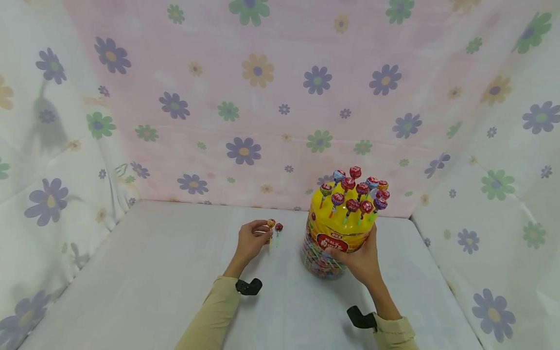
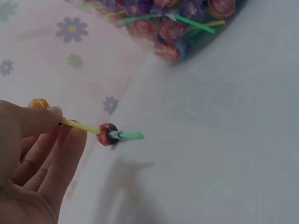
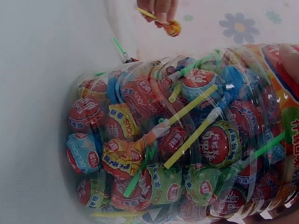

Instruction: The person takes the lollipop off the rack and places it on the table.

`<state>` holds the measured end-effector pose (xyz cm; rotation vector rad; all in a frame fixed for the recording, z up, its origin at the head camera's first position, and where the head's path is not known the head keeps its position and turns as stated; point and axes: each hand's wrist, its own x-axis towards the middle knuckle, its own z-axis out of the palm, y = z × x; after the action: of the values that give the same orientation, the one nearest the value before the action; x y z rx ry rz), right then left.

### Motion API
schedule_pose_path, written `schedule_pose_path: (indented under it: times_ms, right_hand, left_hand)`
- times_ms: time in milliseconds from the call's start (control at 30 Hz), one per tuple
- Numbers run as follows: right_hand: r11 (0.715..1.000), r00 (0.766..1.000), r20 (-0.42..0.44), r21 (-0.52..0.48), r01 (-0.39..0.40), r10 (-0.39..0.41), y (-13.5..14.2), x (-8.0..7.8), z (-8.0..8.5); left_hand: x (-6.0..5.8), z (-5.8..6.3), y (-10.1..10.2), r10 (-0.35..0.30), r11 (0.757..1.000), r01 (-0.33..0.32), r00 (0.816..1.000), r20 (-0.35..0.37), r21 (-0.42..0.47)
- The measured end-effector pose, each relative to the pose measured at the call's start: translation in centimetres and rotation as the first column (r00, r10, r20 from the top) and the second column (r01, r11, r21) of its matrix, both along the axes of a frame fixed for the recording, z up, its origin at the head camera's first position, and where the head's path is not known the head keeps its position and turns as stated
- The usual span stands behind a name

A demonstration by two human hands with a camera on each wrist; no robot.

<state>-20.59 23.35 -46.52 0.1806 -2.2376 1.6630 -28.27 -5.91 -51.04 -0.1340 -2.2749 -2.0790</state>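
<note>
A lollipop in an orange-yellow wrapper (image 1: 271, 223) is pinched between the thumb and fingers of my left hand (image 1: 250, 239). Its yellow stick (image 2: 83, 126) points away from the thumb in the left wrist view. Just right of it, a red-wrapped lollipop (image 1: 279, 227) with a green stick lies on the table. My right hand (image 1: 366, 262) grips the side of a big clear jar (image 1: 323, 266), which leans a little. Wrapped lollipops (image 3: 173, 140) fill the jar. From its yellow top (image 1: 321, 214), several more lollipops (image 1: 352, 205) stick up, heads outward.
A white cloth covers the table (image 1: 175, 282). Flowered fabric (image 1: 258, 121) hangs along the back and both sides. Each wrist carries a black camera mount, the left one (image 1: 249, 287) close over the table.
</note>
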Motion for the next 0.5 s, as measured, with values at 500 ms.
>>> schedule_pose_path:
  times_ms: [500]
  right_hand:
    - [1.0,1.0,0.014,0.007,0.015,-0.015,0.0,-0.1,-0.1]
  left_hand:
    - [-1.2,-2.4,-0.2,0.083,0.982,-0.074,0.995,0.047,-0.172]
